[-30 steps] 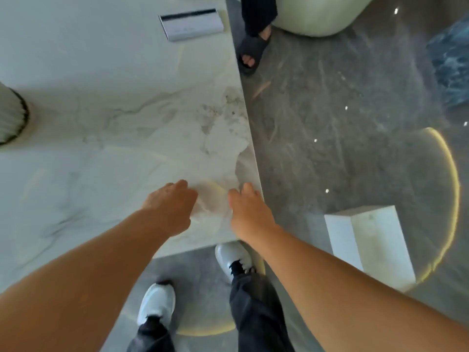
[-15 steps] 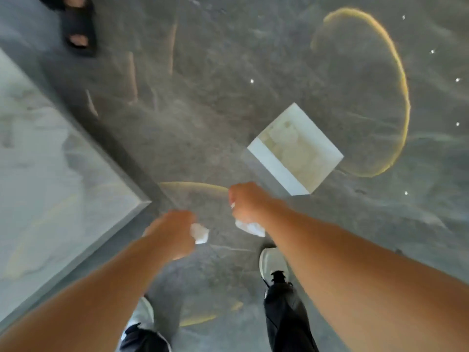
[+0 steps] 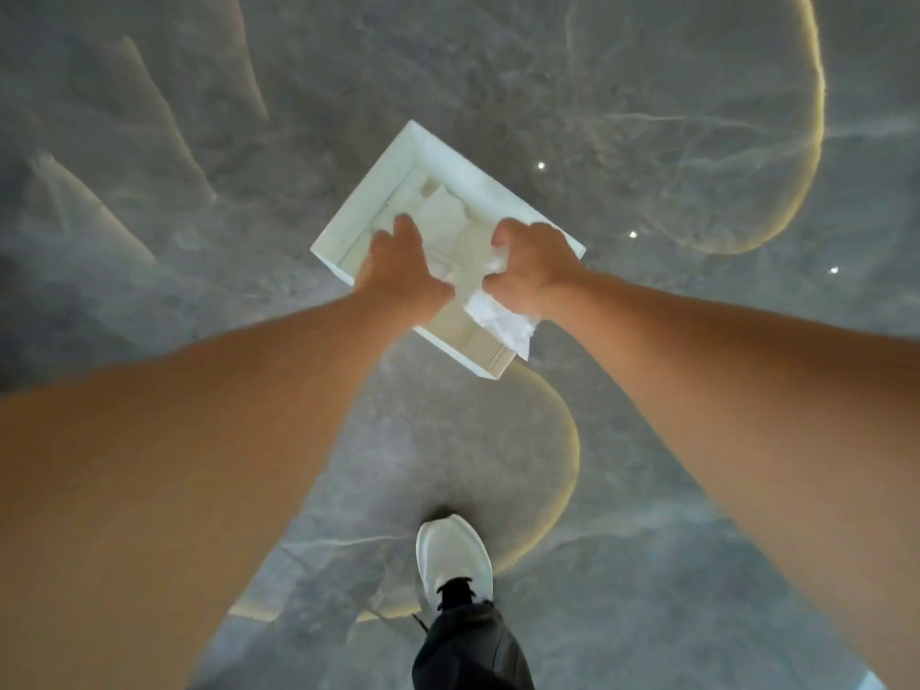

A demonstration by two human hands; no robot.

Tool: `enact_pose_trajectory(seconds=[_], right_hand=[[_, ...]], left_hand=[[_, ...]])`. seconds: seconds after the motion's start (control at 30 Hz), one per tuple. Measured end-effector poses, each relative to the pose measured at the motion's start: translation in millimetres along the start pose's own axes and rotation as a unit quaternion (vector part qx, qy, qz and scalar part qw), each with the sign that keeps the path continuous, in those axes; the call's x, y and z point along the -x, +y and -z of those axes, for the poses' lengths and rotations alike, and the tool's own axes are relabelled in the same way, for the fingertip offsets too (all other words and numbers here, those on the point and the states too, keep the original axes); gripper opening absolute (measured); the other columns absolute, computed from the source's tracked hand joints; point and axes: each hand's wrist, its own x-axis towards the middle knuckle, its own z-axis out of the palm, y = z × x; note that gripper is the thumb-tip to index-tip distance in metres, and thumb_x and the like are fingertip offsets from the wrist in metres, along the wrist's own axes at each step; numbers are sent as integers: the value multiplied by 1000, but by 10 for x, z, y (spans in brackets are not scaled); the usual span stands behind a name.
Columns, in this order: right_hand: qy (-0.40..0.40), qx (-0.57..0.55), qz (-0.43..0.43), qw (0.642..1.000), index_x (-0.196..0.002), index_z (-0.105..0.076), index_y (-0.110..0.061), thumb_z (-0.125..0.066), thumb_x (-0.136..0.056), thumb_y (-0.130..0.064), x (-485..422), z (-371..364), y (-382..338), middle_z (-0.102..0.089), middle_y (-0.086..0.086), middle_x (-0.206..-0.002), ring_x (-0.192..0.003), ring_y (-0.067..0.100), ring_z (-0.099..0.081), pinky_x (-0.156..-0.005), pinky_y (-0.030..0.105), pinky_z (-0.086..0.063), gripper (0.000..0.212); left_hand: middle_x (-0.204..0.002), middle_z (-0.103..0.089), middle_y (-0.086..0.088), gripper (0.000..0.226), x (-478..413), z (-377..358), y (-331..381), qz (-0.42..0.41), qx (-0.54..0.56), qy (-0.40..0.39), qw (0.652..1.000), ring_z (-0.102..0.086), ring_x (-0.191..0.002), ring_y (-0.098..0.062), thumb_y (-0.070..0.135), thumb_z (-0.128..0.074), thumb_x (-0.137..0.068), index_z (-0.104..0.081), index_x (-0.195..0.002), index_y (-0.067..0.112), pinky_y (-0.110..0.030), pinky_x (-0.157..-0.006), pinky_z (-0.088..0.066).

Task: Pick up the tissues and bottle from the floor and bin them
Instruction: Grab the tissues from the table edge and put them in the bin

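A: Over the open bin (image 3: 371, 201), item one: left hand (image 3: 398, 276); palm down, fingers (image 3: 405, 231) stretched forward and loosely curled above the bin's mouth; a scrap of white tissue shows at its thumb side, though I cannot tell whether those fingers grasp it.

B: Item two?

A: Right hand (image 3: 530, 266); fingers curled tight on a crumpled white tissue (image 3: 500, 321); the wad hangs below the fist, over the bin's near right corner.

B: The bin itself?

A: White, rectangular, open-topped; standing on the grey marble floor (image 3: 647, 565), turned diagonally; pale crumpled contents lie inside, too blurred to name singly.

B: The bottle?

A: Not discernible; nothing inside the bin reads clearly as one.

B: Remaining entries?

A: One white shoe (image 3: 454, 555) with black laces and a dark trouser leg (image 3: 468, 649), on the floor below the bin; curved golden bands of reflected light (image 3: 811, 141) across the floor; small bright light spots to the right of the bin.
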Motion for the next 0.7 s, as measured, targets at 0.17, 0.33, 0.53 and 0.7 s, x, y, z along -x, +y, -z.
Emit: enact_pose_trajectory(seconds=[0.17, 0.33, 0.53, 0.7], right_hand=[[9, -16, 1, 1000, -138, -40, -27, -62, -75, -16, -233, -82, 148, -50, 13, -128, -114, 34, -56, -84, 37, -52, 68], [-75, 66, 12, 995, -135, -44, -22, -60, -79, -16, -129, -215, -26, -52, 10, -126, -111, 31, -57, -89, 38, -52, 59], [-117, 155, 100, 976, -112, -63, -8, -57, -83, -13, 135, -376, -1070, -64, 13, -118, -108, 32, -61, -91, 37, -53, 31], [-152, 228, 222, 936, -103, -71, -3, -57, -83, -13, 958, -863, -2144, -70, 22, -110, -106, 38, -63, -93, 39, -52, 26]], left_hand=[[-127, -41, -13, 88, -257, -17, -142, 33, -15, 18, 999, -54, -107, -35, 28, -80, -63, -31, -135, 18, -36, -67, -45], [-129, -36, -16, 70, -101, 69, -627, 39, -33, 2, 999, -52, -112, -35, 11, -69, -72, -35, -133, 14, -36, -77, -48], [-122, -60, -21, 41, 595, 478, -1533, 135, 5, 3, 991, -56, -116, -37, 15, -61, -78, -57, -118, 9, -38, -92, -48], [-116, -63, -15, 42, 1727, 614, -2381, 232, 98, -1, 968, -61, -107, -34, 13, -59, -73, -58, -115, 16, -35, -81, -52]])
